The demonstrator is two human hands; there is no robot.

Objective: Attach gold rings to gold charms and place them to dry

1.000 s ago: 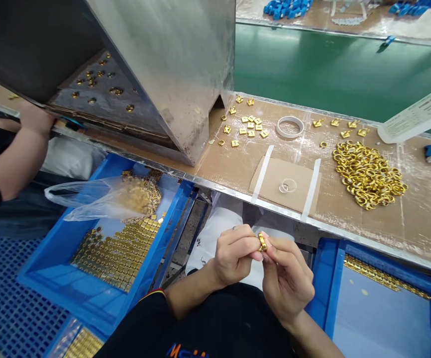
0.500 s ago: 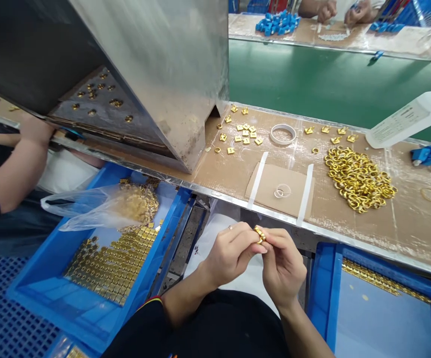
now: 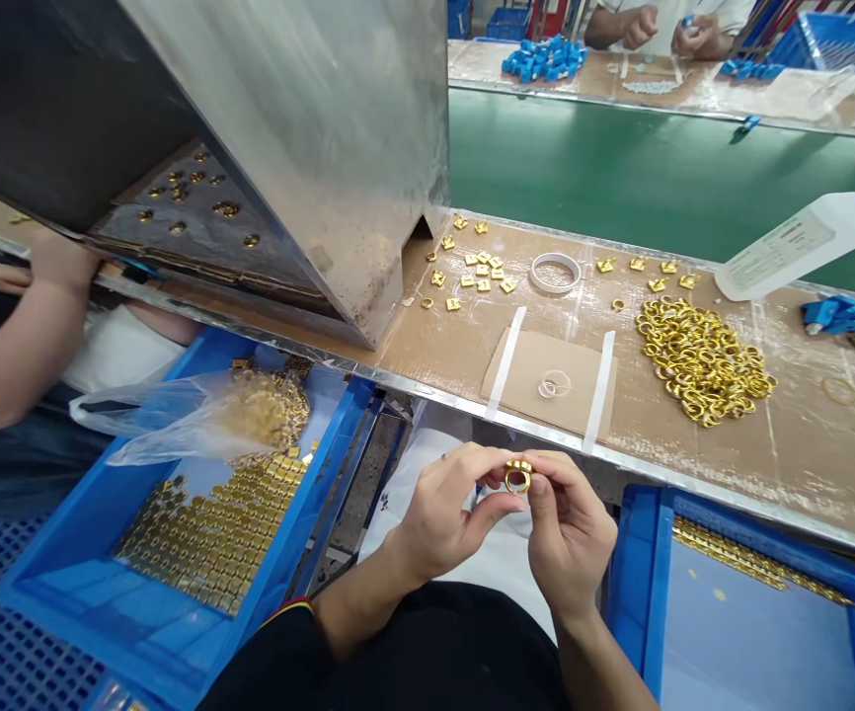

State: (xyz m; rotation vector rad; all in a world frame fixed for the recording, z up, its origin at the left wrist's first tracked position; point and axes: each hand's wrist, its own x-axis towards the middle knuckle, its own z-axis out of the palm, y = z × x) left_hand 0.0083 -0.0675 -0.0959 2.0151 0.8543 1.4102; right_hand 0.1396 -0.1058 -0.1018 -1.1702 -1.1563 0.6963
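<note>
A gold ring (image 3: 517,478) is held between my two hands, in front of the bench edge, its round opening facing me. My left hand (image 3: 453,509) pinches its left side with thumb and fingers. On the right side, the fingertips and thumb of my right hand (image 3: 570,523) press against it. Beyond them, a cardboard pad (image 3: 523,415) with white tape strips carries a small clear ring-shaped piece. A pile of gold rings (image 3: 701,360) lies to the right on the bench, and loose square gold pieces (image 3: 483,272) lie near a white tape roll (image 3: 556,274).
A metal housing (image 3: 324,148) stands at left. Blue bins (image 3: 346,434) with gold pieces sit below the bench on both sides. A white bottle (image 3: 805,242) leans at right by the green belt (image 3: 657,168). One person's arm shows at left; another person's hands work across the belt.
The gold ring has turned so that its opening now faces me. My left fingers and thumb have spread a little around it. The view has shifted slightly.
</note>
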